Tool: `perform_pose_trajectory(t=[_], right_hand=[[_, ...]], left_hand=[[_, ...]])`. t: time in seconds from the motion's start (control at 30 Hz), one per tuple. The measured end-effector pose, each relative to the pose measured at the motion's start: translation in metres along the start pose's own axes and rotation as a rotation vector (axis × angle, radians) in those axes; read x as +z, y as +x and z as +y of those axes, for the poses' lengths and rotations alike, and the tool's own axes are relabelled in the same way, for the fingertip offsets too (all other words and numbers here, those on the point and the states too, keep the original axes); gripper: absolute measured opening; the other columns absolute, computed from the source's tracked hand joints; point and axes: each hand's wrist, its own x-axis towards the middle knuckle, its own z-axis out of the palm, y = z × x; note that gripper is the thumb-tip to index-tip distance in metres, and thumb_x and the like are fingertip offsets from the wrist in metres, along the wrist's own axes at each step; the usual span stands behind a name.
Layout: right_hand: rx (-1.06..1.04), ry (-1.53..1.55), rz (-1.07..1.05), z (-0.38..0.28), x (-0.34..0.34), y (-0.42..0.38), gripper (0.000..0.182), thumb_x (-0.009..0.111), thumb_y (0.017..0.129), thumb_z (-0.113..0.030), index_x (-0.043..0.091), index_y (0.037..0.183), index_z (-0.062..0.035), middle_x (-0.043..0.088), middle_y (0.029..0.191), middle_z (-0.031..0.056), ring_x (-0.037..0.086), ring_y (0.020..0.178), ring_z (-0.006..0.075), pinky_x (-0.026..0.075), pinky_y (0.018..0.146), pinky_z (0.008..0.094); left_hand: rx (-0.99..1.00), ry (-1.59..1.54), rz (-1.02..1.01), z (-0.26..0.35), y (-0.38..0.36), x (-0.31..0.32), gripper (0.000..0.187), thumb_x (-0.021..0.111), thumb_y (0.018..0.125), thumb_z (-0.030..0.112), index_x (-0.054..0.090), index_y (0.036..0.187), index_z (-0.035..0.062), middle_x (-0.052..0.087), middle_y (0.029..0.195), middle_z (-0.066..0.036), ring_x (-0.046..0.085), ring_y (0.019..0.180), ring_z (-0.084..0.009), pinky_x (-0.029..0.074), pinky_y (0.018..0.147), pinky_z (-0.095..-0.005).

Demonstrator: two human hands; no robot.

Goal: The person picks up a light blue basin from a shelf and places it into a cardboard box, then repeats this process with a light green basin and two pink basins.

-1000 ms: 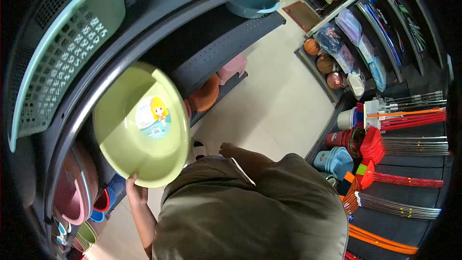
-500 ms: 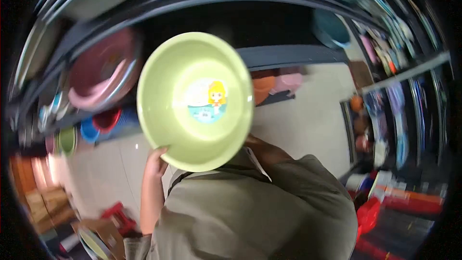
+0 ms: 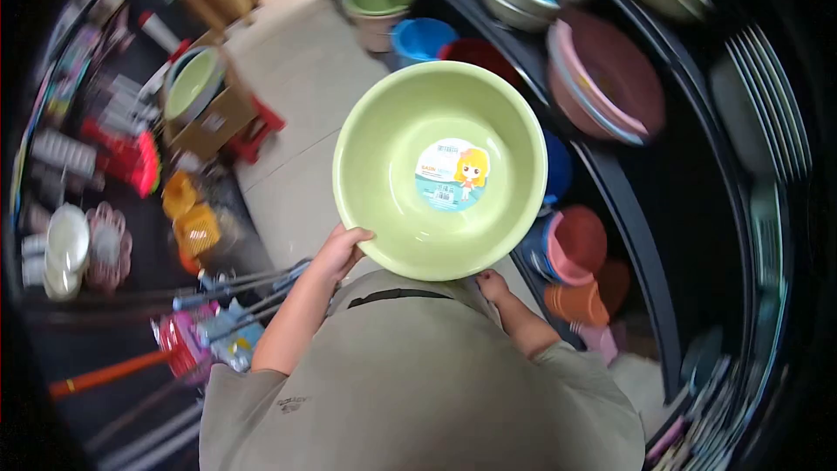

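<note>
A light green plastic basin (image 3: 384,183) is held out in front of my body, its open side facing up toward me. Inside, on its bottom, is a round label (image 3: 452,174) with a yellow-haired cartoon figure. My left hand (image 3: 343,250) grips the lower left rim, thumb over the edge and the other fingers hidden beneath. Just below the basin's lower right rim is my right hand (image 3: 493,286), its fingers curled and partly hidden; I cannot tell what, if anything, is in it.
Shelving (image 3: 623,209) on the right carries pink basins (image 3: 610,78) and stacked bowls. A blue bucket (image 3: 423,39) and orange pots (image 3: 575,301) stand along its foot. At left are a cardboard box (image 3: 214,122), a red stool (image 3: 257,131), yellow baskets (image 3: 196,227) and mops (image 3: 235,327).
My view has turned left, swinging the shelves to the right side. The basin stays in my left hand and now appears further right in view. My right hand has come into view below the rim.
</note>
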Motion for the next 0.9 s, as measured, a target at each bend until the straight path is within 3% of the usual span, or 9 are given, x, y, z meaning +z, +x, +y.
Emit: perform_pose_trajectory(t=[0.13,0.3,0.4,0.53,0.63,0.83,0.9], right_hand=[[-0.181,-0.092,-0.044,-0.069,-0.003,0.037,0.043,0.060,0.078,-0.028,0.058,0.110,0.0009,0.064,0.099,0.0188,0.062,0.092,0.0280,0.047,0.084,0.0335],[-0.332,-0.259,-0.267,-0.139,0.026,0.073,0.042,0.058,0.079,-0.027,0.058,0.110,0.0004,0.064,0.100,0.0199,0.061,0.095,0.0277,0.046,0.085,0.0328],[-0.341,-0.452,-0.374,-0.175,0.042,0.096,0.042,0.050,0.080,-0.032,0.060,0.112,-0.0064,0.060,0.112,0.0173,0.057,0.105,0.0309,0.043,0.092,0.0344],[-0.331,-0.491,-0.447,-0.215,0.037,0.146,0.045,0.050,0.079,-0.033,0.059,0.113,-0.0045,0.060,0.113,0.0192,0.056,0.106,0.0316,0.042,0.093,0.0349],[-0.430,-0.584,-0.513,-0.245,0.024,0.187,0.044,0.054,0.080,-0.034,0.058,0.111,-0.0030,0.063,0.103,0.0181,0.061,0.094,0.0276,0.046,0.085,0.0341],[-0.303,-0.393,-0.564,-0.301,0.014,0.258,0.041,0.059,0.079,-0.030,0.059,0.110,-0.0027,0.065,0.098,0.0146,0.061,0.087,0.0213,0.048,0.080,0.0311],[-0.449,-0.442,-0.539,-0.313,0.011,0.274,0.040,0.061,0.079,-0.030,0.060,0.108,-0.0027,0.065,0.095,0.0132,0.061,0.084,0.0198,0.048,0.078,0.0310]], left_hand=[[0.119,-0.208,0.168,-0.019,-0.036,-0.050,0.046,0.051,0.081,0.005,0.040,0.124,-0.0043,0.054,0.118,-0.016,0.057,0.105,-0.0254,0.048,0.088,-0.0364],[0.210,-0.403,0.343,-0.033,-0.058,-0.094,0.045,0.051,0.082,0.007,0.040,0.124,-0.0033,0.054,0.118,-0.016,0.057,0.105,-0.0267,0.049,0.087,-0.0396],[0.275,-0.442,0.452,-0.027,-0.063,-0.113,0.045,0.051,0.082,0.009,0.040,0.125,-0.0022,0.054,0.118,-0.016,0.057,0.105,-0.0267,0.048,0.087,-0.0409],[0.310,-0.471,0.612,-0.002,-0.053,-0.131,0.041,0.050,0.083,0.012,0.044,0.120,-0.0028,0.059,0.111,-0.016,0.061,0.098,-0.0260,0.049,0.084,-0.0390],[0.356,-0.480,0.669,0.014,-0.031,-0.146,0.038,0.050,0.084,0.015,0.047,0.117,-0.0033,0.061,0.108,-0.016,0.064,0.090,-0.0249,0.050,0.080,-0.0364],[0.311,-0.552,0.699,0.061,0.017,-0.171,0.039,0.049,0.084,0.019,0.046,0.118,0.0000,0.062,0.107,-0.015,0.064,0.091,-0.0245,0.049,0.083,-0.0377],[0.331,-0.586,0.713,0.077,0.033,-0.173,0.039,0.049,0.084,0.020,0.046,0.118,0.0003,0.062,0.107,-0.015,0.064,0.092,-0.0244,0.048,0.084,-0.0377]])
